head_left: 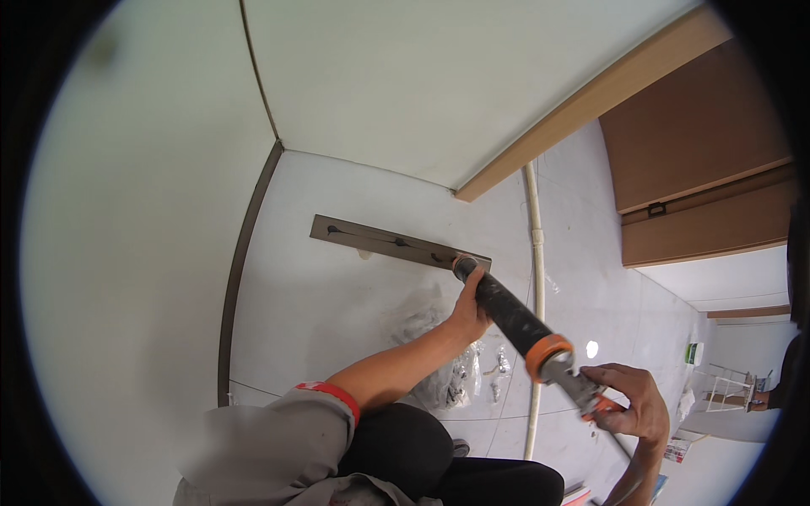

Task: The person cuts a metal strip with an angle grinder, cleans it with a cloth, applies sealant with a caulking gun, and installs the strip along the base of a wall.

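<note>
A caulking gun (512, 312) with a black barrel and orange collars slants across the middle, its front end up and to the left. My left hand (469, 310) is closed around the barrel near the front. At the rear, my right hand (639, 403) curls about the grey and orange handle section, which is slightly blurred. Under the nozzle end lies a narrow grey-brown strip (359, 239), flat on the floor. Dark dabs of adhesive (401, 243), joined by a thin trail, run along its face. The gun's front end covers part of the strip's right end.
A crumpled clear plastic bag (456, 375) rests on the tiled floor (278, 295) below the strip. A pale pipe (538, 253) crosses the floor. White panels stand left and ahead, with dark edging (245, 244) at the left. Brown cabinets (700, 126) and a white rack (727, 386) are right.
</note>
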`<act>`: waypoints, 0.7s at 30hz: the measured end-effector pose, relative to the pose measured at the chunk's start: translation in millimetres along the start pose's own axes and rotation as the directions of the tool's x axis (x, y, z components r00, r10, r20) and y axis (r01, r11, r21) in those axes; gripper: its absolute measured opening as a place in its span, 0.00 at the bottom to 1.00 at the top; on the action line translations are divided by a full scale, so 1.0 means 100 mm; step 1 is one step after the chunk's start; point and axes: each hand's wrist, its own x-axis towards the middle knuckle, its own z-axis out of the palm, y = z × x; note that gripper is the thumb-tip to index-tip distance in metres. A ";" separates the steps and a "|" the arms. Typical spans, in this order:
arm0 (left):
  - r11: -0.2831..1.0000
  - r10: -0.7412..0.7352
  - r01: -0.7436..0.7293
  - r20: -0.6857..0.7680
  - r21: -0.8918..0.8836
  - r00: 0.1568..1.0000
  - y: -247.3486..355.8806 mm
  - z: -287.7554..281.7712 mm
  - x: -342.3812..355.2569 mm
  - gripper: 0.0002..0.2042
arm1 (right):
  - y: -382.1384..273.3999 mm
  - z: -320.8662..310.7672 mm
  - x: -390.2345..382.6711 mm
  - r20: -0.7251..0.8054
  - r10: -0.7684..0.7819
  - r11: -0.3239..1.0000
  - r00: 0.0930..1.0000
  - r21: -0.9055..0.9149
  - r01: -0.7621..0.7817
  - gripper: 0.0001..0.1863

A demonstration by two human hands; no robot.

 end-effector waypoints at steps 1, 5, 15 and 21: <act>1.000 0.006 -0.006 0.015 -0.027 1.000 0.01 -0.09 0.04 0.20 | -0.07 0.00 0.07 0.071 -0.075 0.992 0.995 -0.093 0.081 0.42; 0.998 -0.049 0.049 0.009 -0.047 0.999 0.02 -0.27 0.03 0.21 | -0.56 -0.02 0.31 0.312 0.063 0.911 0.948 -0.406 0.073 0.40; 0.968 -0.179 0.162 0.075 0.189 0.981 -0.03 0.51 -0.53 0.19 | 0.49 0.22 -1.03 -0.191 0.251 0.851 0.949 0.510 -0.123 0.51; 0.978 -0.149 0.114 0.198 0.176 0.969 0.06 0.39 -0.48 0.16 | 0.93 0.96 -1.11 -0.363 0.334 0.558 0.870 0.820 0.128 0.53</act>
